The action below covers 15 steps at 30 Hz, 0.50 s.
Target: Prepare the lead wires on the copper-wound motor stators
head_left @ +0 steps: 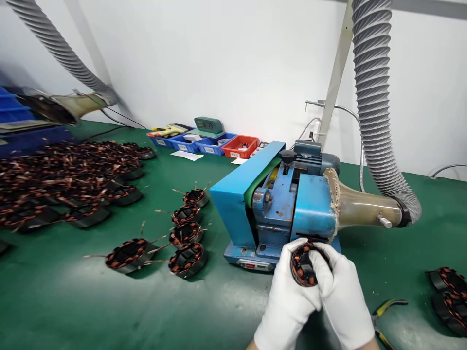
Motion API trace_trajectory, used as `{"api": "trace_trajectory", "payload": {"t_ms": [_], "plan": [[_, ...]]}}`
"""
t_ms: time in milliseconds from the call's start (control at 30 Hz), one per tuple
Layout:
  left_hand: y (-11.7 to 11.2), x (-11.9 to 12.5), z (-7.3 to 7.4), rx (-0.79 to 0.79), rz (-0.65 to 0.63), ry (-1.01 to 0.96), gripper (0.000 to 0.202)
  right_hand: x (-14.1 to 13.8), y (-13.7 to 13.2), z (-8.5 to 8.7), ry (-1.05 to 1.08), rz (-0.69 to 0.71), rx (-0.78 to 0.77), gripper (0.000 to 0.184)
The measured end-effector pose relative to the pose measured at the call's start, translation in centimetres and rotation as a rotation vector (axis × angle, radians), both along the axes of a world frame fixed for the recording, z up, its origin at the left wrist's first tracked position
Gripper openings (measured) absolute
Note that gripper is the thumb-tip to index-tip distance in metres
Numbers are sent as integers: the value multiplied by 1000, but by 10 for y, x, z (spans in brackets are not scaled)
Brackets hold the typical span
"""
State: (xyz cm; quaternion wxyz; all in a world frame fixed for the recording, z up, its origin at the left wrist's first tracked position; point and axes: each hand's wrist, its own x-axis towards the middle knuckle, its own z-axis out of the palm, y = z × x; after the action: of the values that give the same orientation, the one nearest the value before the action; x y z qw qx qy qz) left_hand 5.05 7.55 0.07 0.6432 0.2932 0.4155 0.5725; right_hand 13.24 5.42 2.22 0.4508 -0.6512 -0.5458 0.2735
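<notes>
Both of my hands wear white gloves and hold one copper-wound motor stator [302,268] in front of the blue belt sander [280,199]. My left hand [288,291] wraps around the stator's left and lower side. My right hand [339,287] grips its right side, with the thumb over the ring's opening. Gloved fingers cover part of the windings. Left of the sander, a short row of stators [187,260] lies on the green table [146,306], and a single stator [128,255] with wire ends sticking out sits beside them.
A large pile of stators [73,180] fills the left side. Yellow-handled pliers [381,318] and more stators [452,301] lie at right. A ribbed exhaust hose [375,97] joins the sander. Blue bins [215,146], a red bin [241,147] and a digital clock [207,125] stand along the wall.
</notes>
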Motion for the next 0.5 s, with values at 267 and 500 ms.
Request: {"api": "trace_trajectory", "payload": {"t_ms": [267,500], "plan": [[-7,-7,-2,147,-19,176,38,2,-7,7,24,-1,-37,28],[-47,-37,-5,232,-82,243,21,-2,-53,-21,249,-10,120,28]]}}
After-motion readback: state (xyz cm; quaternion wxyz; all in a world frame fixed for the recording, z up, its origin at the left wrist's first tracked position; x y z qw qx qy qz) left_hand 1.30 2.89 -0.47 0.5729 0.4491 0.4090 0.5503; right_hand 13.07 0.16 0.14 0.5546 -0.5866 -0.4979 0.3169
